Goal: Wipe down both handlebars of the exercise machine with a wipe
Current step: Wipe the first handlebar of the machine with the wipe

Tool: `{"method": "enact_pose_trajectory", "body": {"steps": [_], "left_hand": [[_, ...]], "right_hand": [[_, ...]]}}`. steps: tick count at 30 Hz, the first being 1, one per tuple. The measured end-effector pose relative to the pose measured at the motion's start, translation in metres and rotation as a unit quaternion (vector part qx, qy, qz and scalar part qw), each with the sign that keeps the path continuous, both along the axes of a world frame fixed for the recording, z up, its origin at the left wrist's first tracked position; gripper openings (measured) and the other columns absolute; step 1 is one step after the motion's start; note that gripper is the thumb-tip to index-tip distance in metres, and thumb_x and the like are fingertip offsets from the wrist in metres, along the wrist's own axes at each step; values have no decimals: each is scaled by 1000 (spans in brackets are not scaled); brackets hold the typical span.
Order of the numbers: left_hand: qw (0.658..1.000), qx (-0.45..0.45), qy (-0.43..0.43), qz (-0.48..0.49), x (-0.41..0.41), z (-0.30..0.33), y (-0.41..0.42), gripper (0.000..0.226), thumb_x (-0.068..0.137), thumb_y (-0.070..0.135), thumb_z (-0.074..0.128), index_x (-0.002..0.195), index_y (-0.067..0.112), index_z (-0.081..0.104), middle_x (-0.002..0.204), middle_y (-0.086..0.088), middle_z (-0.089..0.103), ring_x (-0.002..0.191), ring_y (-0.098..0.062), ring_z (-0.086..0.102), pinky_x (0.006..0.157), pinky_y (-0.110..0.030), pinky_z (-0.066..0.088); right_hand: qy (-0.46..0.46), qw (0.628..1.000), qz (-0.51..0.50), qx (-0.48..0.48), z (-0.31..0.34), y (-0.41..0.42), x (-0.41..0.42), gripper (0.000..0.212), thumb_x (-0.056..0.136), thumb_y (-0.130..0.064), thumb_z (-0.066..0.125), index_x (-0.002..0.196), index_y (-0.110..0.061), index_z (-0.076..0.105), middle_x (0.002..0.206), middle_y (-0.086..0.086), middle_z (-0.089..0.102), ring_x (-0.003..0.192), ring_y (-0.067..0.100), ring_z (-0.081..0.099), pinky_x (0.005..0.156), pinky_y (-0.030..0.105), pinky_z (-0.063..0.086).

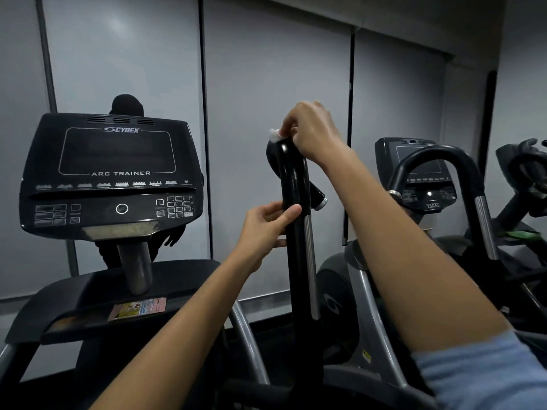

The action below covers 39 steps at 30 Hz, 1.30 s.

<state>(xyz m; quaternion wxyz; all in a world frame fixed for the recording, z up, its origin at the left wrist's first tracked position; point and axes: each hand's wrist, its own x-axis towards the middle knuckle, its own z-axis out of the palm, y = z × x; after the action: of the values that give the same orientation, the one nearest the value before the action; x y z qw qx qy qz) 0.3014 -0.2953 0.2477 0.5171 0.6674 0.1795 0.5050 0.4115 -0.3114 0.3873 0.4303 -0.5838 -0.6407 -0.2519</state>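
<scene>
A black upright handlebar (293,179) of the exercise machine rises in the middle of the view, with a silver strip down its right side. My right hand (310,134) pinches a small white wipe (275,135) against the handlebar's top end. Lower down, my left hand (266,226) grips the same bar, thumb across its front. A short side grip (318,199) with a chrome cap sticks out to the right of the bar. The machine's other handlebar is not in view.
The black Cybex Arc Trainer console (112,173) stands at left on its post, with a dark tray (88,294) below it. A second machine with a looped handlebar (429,155) and its own console stands at right. Grey wall panels lie behind.
</scene>
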Motion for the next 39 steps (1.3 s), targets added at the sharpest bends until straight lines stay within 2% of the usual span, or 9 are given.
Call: {"method": "enact_pose_trajectory", "body": {"steps": [8,15,20,23,26,30,32,36,39], "left_hand": [[1000,11,3,10,-1,-1,3,22,86,21,64,106,11,67,83,5,74,69,-7,69,57,-21,53],[999,23,-17,32,2,-4,1,21,86,19,65,105,11,67,82,3,74,71,-8,70,58,-22,54],[999,23,-23,30,3,-6,3,24,86,19,64,108,10,67,84,2,74,73,-8,71,59,-22,55],[999,25,-22,26,3,-7,3,24,87,18,63,110,11,66,89,0,73,76,-9,71,61,-22,55],[999,21,-25,21,2,-7,3,20,87,17,63,106,13,67,85,3,73,73,-7,70,59,-21,54],[999,23,-23,17,2,-8,8,21,86,18,64,106,13,68,83,4,74,73,-8,70,61,-23,55],[999,21,-27,17,3,-8,10,24,85,18,65,108,12,67,84,4,74,74,-9,71,61,-23,55],[999,21,-32,18,4,-9,9,28,86,18,64,112,8,66,87,1,74,74,-9,70,61,-22,55],[999,26,-28,15,3,-9,6,27,87,17,63,112,9,65,87,1,73,74,-7,70,61,-21,55]], "right_hand": [[-22,999,7,-22,9,9,-1,21,85,-28,67,91,-9,74,95,14,69,88,28,64,79,32,54],[-13,1000,21,-2,3,-3,5,16,87,-9,61,95,-7,74,99,14,66,91,27,62,83,33,53],[2,998,57,7,0,0,11,24,85,-29,68,91,-7,75,89,12,67,84,25,63,79,32,53],[22,997,64,-24,13,18,11,25,83,-32,69,90,-9,75,92,12,68,84,23,62,78,28,52],[68,993,84,-45,16,22,14,26,80,-35,72,89,-11,76,81,8,62,76,19,58,75,25,50],[74,993,91,-17,1,2,24,12,85,-14,64,87,-9,75,68,11,60,56,12,52,58,20,45],[55,995,85,-5,-6,-5,26,17,85,-5,59,89,-6,75,71,14,64,58,14,52,55,20,43],[55,994,95,3,1,5,19,21,86,-19,61,94,-5,74,82,18,67,70,16,53,62,20,41],[79,992,99,-21,9,21,17,28,83,-34,68,93,-8,75,70,8,59,66,14,51,64,20,43]]}}
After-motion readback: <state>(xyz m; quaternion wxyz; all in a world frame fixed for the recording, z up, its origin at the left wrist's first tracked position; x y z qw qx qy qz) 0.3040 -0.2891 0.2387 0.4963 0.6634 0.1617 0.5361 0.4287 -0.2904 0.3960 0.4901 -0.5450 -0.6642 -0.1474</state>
